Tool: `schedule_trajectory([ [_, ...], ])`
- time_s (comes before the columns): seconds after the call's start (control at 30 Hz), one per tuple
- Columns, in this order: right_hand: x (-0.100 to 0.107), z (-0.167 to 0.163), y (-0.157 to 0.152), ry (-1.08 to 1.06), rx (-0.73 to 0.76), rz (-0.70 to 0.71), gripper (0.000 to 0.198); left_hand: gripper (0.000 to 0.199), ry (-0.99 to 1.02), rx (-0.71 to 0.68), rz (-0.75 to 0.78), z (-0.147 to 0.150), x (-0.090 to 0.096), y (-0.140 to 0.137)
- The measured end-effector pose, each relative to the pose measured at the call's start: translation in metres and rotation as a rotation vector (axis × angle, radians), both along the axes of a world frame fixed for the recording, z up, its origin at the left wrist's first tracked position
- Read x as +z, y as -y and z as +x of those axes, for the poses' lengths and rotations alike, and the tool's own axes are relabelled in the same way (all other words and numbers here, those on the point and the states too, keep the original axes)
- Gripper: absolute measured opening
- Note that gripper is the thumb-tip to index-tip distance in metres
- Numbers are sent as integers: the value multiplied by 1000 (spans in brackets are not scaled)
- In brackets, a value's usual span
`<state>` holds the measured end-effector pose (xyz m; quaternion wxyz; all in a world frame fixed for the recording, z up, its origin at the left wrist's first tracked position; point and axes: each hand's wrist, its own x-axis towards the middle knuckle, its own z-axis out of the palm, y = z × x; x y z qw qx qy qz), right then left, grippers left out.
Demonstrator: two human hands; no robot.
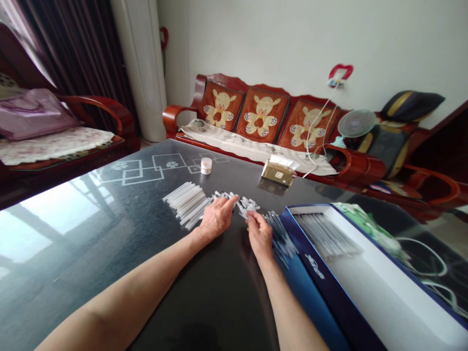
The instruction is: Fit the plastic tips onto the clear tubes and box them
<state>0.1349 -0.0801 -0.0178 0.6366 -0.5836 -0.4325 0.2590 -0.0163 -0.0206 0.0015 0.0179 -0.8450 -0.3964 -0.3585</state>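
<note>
Though small, pieces [250,204] (white) beside hands [218,216] [260,235]

White lettering [315,266], blue box [334,298] side — perhaps a brand, too blurred to read

A purple bag [36,114] rests on an armchair [119,114]; patterned cushions [248,119] line the sofa [179,116].

At the far side we saw a plain, pale grey-white wall [263,39] behind a glossy reddish-brown wooden sofa [176,115] with square orange-brown bear-patterned cushions [262,113]. To the left we had a curved reddish-brown wooden armchair [119,111] and dark purple fabric curtains [80,44]. Bright white window reflections [32,224] gleamed across our near, glossy black table [215,307].
</note>
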Motion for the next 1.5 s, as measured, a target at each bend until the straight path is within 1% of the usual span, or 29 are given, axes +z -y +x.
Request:
schedule_trajectory([
  [0.1,2,-1,2,208,34,89,16,41,124,183,-19,-7,4,-8],
  [0.17,6,-7,4,352,118,133,20,41,163,244,-35,-11,6,-13],
  [0.33,12,-31,12,738,377,180,40,39,188,259,-44,-13,7,-16],
  [0.4,12,-37,14,848,428,175,43,39,182,248,-58,-12,5,-15],
  [0.47,10,-39,15,910,443,158,42,39,170,227,-64,-10,3,-13],
  [0.57,7,-35,14,916,391,127,31,39,130,152,-45,-8,0,-11],
  [0.67,5,-29,12,903,282,88,20,38,63,22,-38,-5,-3,-8],
  [0.77,3,-26,9,906,199,52,20,38,2,-67,-65,-2,-4,-4],
  [0.87,2,-24,7,894,148,34,26,38,-1,-90,-80,0,-6,-3],
  [1.0,-2,-15,3,798,11,77,39,38,102,-100,-73,2,-11,-8],
  [1.07,-6,-8,0,763,-73,109,39,34,150,-97,-63,3,-14,-11],
  [1.13,-9,-1,-4,725,-130,120,34,27,175,-106,-52,4,-17,-13],
  [1.23,-10,6,-6,643,-154,102,27,21,190,-147,-56,5,-18,-13],
  [1.37,-7,8,-5,588,-142,132,19,25,116,-179,-97,4,-13,-7],
  [1.43,-6,7,-4,588,-117,168,16,26,71,-190,-117,3,-10,-4],
  [1.5,-6,6,-3,605,-70,185,16,27,30,-214,-133,3,-7,-2],
])
